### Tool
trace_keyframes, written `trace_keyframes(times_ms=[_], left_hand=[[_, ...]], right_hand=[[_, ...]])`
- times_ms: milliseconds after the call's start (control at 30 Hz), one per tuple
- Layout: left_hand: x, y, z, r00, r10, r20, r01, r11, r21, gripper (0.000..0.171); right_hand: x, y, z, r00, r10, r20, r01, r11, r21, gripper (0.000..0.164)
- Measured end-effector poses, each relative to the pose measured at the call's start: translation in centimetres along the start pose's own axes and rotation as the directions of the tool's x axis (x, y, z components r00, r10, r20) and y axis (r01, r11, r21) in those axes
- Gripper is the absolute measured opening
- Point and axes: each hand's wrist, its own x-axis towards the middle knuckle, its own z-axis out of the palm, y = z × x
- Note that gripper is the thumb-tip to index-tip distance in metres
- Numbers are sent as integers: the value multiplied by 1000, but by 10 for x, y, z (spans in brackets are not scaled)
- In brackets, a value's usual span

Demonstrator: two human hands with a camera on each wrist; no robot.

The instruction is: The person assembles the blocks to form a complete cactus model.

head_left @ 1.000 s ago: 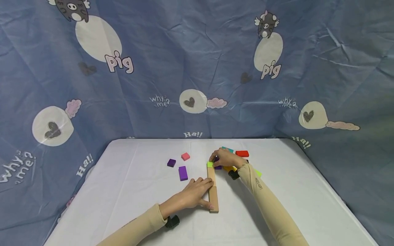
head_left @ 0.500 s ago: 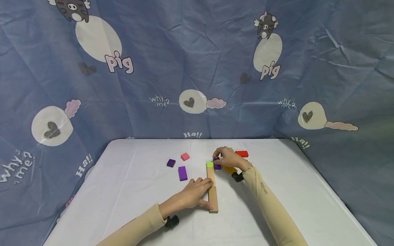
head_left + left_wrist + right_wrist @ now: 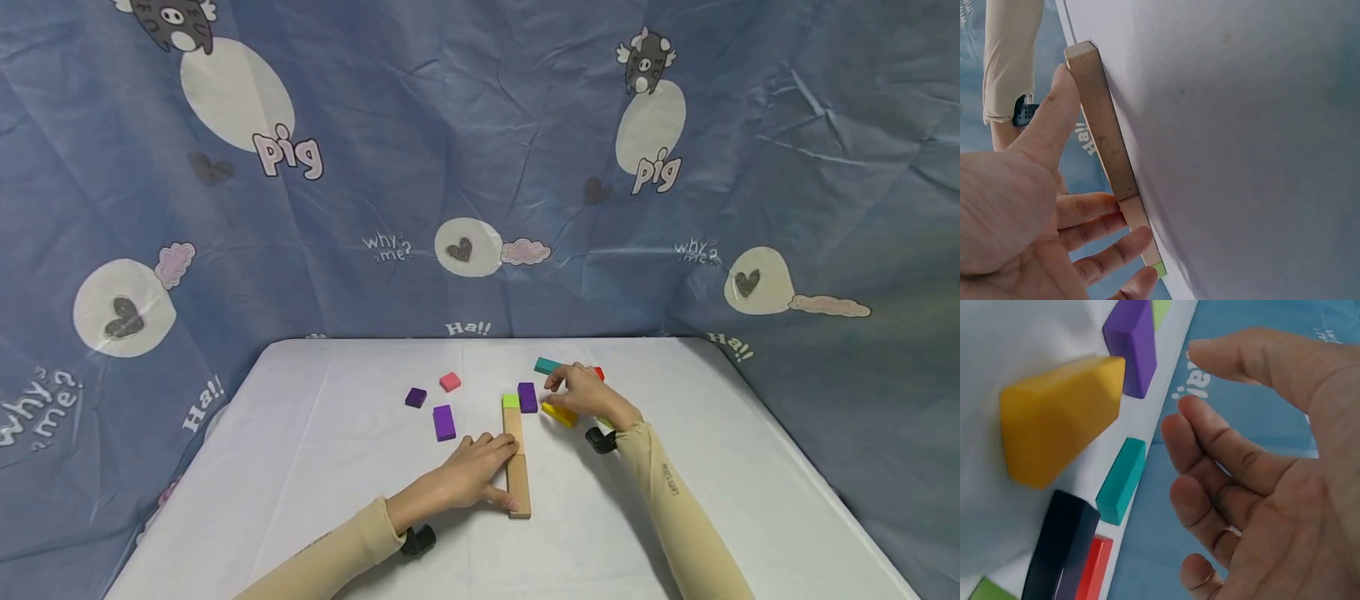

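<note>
Two plain wooden blocks lie end to end in a row, the near one (image 3: pixel 519 487) toward the person and the far one (image 3: pixel 512 423) beyond it. A light green block (image 3: pixel 511 401) caps the row's far end. My left hand (image 3: pixel 468 473) touches the row's left side, thumb by the near end and fingers spread along it. A purple block (image 3: pixel 527 397) stands just right of the green one, with nothing holding it. My right hand (image 3: pixel 588 393) hovers over a yellow block (image 3: pixel 1063 419), thumb and fingertips apart and nothing between them.
Near the right hand lie a teal block (image 3: pixel 546 365), a red block (image 3: pixel 1094 569), a black block (image 3: pixel 1060 537) and another green block (image 3: pixel 990 590). Left of the row are a purple block (image 3: pixel 444 422), a dark purple block (image 3: pixel 416 397) and a pink block (image 3: pixel 450 382).
My right hand has let go of the purple block beside the green one and moved right, over the yellow block. The left hand has stayed on the wooden row.
</note>
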Motion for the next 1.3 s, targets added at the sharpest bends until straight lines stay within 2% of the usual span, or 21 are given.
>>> trace_keyframes(times_ms=[200,400,567,933,1100,1300], left_hand=[[0,1,0,1000,-8,5,9,1000,-13,94],[-2,1,-1,1000,-12,8,13,1000,-22,94],[-2,1,-1,1000,-10,10,11,1000,-30,94],[-1,1,-1,1000,-13,14,13,1000,-27,94],[-1,1,-2,1000,-7,5,7,1000,-26,93],[-2,2,-3,1000,-5,12,6,999,-33,94]], right_hand=[[-8,3,-5,1000,12,0,-12,998,-58,20],[-12,1,-8,998,34,45,-31,997,-64,20],[-12,3,-6,993,84,88,-76,992,-97,25],[-8,7,-3,975,167,148,-159,985,-65,23],[-7,8,-4,975,161,151,-152,986,-69,22],[-10,8,-5,981,86,174,-83,996,-26,20]])
